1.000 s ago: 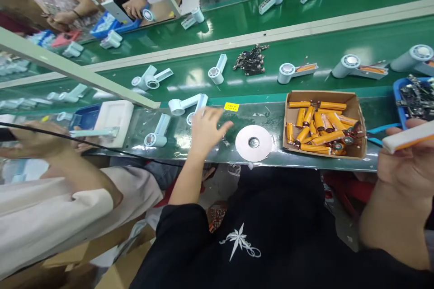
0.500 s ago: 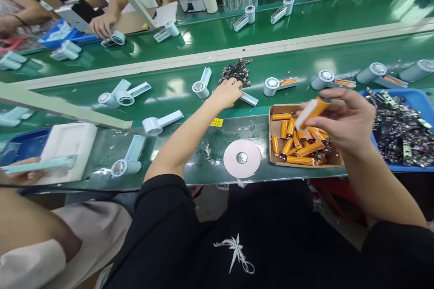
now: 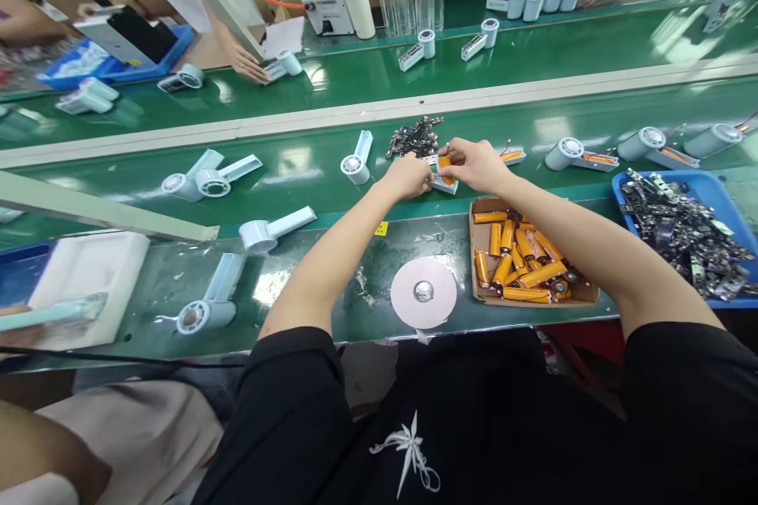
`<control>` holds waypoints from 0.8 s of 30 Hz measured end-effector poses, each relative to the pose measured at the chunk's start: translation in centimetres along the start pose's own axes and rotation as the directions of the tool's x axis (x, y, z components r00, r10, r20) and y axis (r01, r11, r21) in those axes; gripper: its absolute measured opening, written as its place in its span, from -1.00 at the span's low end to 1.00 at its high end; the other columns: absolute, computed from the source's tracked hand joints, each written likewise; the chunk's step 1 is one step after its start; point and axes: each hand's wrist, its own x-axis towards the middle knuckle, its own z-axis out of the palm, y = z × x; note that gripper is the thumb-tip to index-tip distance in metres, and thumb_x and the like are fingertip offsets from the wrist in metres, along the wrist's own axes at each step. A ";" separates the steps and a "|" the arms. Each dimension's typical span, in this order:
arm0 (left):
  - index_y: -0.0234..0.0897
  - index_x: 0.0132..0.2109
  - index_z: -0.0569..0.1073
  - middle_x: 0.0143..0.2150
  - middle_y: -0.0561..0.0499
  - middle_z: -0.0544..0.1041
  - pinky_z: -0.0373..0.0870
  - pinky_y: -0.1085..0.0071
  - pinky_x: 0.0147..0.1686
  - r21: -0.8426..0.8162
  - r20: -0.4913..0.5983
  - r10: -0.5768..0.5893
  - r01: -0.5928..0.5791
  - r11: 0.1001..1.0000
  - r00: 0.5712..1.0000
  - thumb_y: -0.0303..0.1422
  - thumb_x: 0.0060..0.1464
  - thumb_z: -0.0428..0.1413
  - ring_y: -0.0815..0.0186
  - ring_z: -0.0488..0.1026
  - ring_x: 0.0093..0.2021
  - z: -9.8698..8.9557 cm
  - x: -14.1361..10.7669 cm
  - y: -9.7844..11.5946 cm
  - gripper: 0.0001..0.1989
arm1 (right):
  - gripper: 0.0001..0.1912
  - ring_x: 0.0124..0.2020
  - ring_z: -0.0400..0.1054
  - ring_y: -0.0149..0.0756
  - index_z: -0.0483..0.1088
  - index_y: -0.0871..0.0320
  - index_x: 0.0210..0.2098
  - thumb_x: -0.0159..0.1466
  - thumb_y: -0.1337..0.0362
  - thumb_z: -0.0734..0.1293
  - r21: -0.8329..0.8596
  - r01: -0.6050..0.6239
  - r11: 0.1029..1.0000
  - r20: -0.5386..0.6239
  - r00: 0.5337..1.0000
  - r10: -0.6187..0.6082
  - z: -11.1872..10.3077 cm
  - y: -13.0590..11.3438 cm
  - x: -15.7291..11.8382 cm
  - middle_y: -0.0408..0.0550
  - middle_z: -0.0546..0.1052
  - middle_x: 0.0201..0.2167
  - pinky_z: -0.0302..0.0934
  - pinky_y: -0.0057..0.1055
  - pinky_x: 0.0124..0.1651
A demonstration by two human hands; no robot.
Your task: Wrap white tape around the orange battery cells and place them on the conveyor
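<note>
My right hand [image 3: 478, 166] pinches an orange battery [image 3: 446, 170] over the open handle of a pale blue fan housing [image 3: 445, 186]. My left hand [image 3: 410, 175] is closed on that same housing from the left, and most of the housing is hidden under it. Just behind my hands lies a heap of black circuit boards [image 3: 418, 136]. Closer to me, a cardboard box [image 3: 477, 296] holds several orange batteries [image 3: 536, 274]. A roll of white tape [image 3: 408, 304] lies flat beside the box.
A blue tray of circuit boards [image 3: 690, 233] stands at the right. Fan housings [image 3: 355, 167] are spread along the green conveyor [image 3: 296, 150]. A pale divider rail [image 3: 332, 112] runs behind. Co-workers' hands [image 3: 245, 63] show across the line. At the left sits a white foam tray [image 3: 127, 268].
My right hand has carried the battery from above the cardboard box leftward to the housing beside my left hand. Across the line, a co-worker's hand has moved right to another fan housing.
</note>
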 end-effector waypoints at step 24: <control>-0.22 0.29 0.43 0.13 -0.27 0.67 0.41 0.16 0.23 -0.257 -0.179 -0.222 0.172 0.951 0.959 -0.34 0.50 -0.01 -0.07 0.61 0.23 -0.5 1.4 2.7 -0.67 | -0.44 0.07 0.60 0.16 0.46 0.02 0.42 0.46 0.26 0.47 -0.669 0.088 0.738 0.320 0.931 0.179 -0.7 -1.3 -0.3 0.14 0.70 0.06 0.38 -0.26 0.00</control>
